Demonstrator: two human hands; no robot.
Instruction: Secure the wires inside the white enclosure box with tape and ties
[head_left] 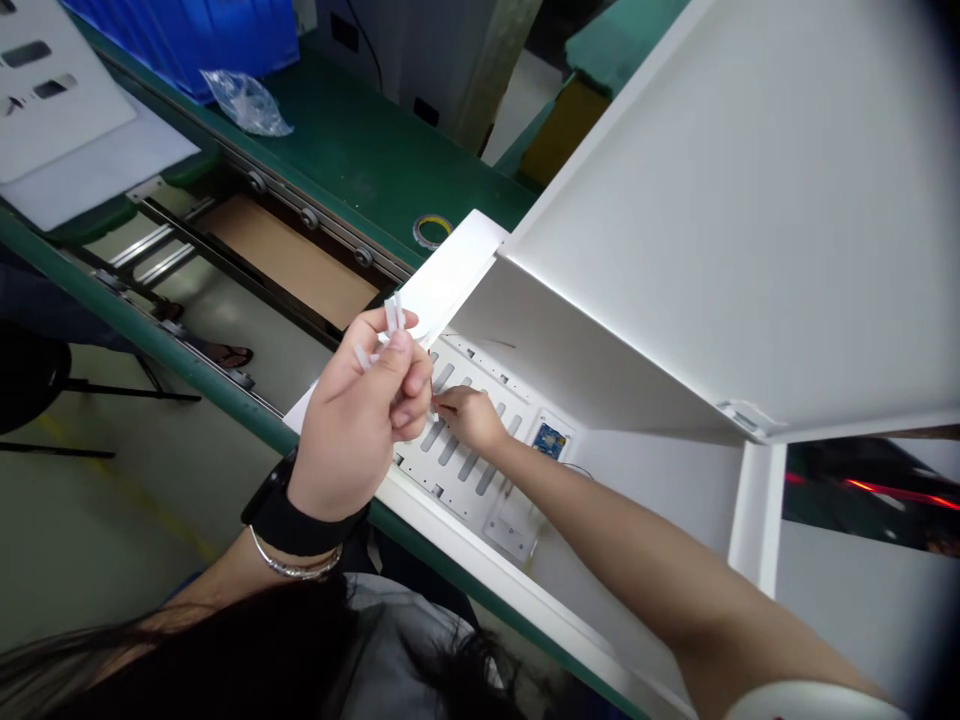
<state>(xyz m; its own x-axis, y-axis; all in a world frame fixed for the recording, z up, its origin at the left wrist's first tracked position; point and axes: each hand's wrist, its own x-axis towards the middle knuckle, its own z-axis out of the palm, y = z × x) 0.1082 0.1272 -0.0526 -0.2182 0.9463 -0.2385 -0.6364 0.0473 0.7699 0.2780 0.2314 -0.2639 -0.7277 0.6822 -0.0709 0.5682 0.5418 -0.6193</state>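
Observation:
My left hand (367,400), with a black band and a bracelet at the wrist, is closed on small white strips (393,312) that stick out between thumb and fingers. It is raised over the near left edge of an open white cabinet (480,540). My right hand (472,418) reaches into the cabinet, over a slotted white panel (457,465). Its fingers are pinched together near my left hand; what they hold is too small to make out. A blue circuit board (550,440) sits at the panel's right end.
The cabinet's large white door (750,200) stands raised at the right. A tape roll (433,232) and a clear plastic bag (247,102) lie on the green bench (337,150). A blue bin (195,40) and white panels (60,110) are at upper left.

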